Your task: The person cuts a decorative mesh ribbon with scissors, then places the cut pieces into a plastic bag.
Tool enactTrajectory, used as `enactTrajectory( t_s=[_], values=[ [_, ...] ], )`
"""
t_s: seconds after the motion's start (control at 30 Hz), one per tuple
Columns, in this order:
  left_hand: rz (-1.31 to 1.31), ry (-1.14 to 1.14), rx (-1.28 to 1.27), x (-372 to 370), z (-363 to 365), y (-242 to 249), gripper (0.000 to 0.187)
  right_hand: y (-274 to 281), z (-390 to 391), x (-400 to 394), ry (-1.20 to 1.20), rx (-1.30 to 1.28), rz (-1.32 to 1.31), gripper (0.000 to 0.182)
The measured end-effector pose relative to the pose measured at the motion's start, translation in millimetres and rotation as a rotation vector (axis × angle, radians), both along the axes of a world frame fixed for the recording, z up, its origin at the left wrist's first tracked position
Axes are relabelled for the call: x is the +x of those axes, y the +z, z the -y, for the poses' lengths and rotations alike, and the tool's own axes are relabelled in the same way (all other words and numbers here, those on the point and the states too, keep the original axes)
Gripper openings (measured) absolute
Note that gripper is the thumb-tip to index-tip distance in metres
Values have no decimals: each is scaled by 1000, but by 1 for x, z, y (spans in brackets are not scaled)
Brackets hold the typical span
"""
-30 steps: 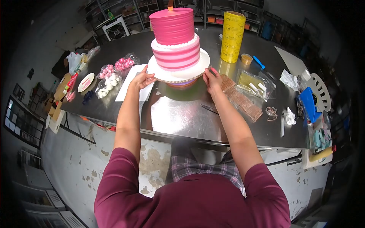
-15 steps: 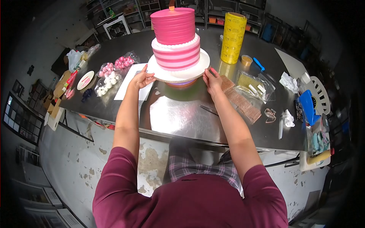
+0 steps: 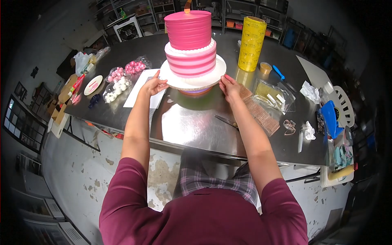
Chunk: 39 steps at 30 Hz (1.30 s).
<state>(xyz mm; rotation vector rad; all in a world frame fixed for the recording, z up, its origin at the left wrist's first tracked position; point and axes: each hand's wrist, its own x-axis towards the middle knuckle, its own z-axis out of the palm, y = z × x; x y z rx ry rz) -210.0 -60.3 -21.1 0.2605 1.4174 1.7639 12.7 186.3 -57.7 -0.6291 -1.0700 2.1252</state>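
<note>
A two-tier cake (image 3: 190, 45), plain pink above and pink-striped below, stands on a round white cake board (image 3: 220, 67). A narrow, sparkly beaded trim (image 3: 192, 89) runs along the board's front edge. At the left end of this trim, my left hand (image 3: 153, 85) pinches at the board's edge, index finger pointing up. On the other side, my right hand (image 3: 230, 87) has its fingertips pinched at the trim's right end. A purple and orange-brown stand (image 3: 196, 92) shows partly under the board. Scissors (image 3: 226, 121) lie near my right forearm.
Right of the cake are a yellow-wrapped roll (image 3: 251, 44), a small tub (image 3: 265, 68), a blue-handled tool (image 3: 279, 72), a rose-gold mesh strip (image 3: 261, 114), a plastic packet (image 3: 273, 94) and crumpled paper (image 3: 310, 92). Bagged balls (image 3: 118, 87), white sheet (image 3: 139, 90) and plate (image 3: 93, 85) lie left.
The view has shifted slightly, so the cake appears a little lower and further right. Both hands keep their places at the board's edge, with only slight finger movement.
</note>
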Motion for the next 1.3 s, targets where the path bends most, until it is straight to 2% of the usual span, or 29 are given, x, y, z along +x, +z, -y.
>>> enactTrajectory(
  t_s=[0.2, 0.57, 0.87, 1.3],
  values=[
    [-31, 6, -35, 0, -1, 1, 87, 2, -8, 0, 37, 30, 33, 31],
    [-3, 0, 32, -1, 0, -6, 92, 1, -16, -1, 103, 40, 45, 42],
    [27, 0, 45, 11, 1, -3, 94, 11, -22, -2, 112, 29, 109, 37],
    [-33, 58, 84, 26, 1, -6, 95, 7, -25, -7, 127, 4, 51, 36]
  ],
)
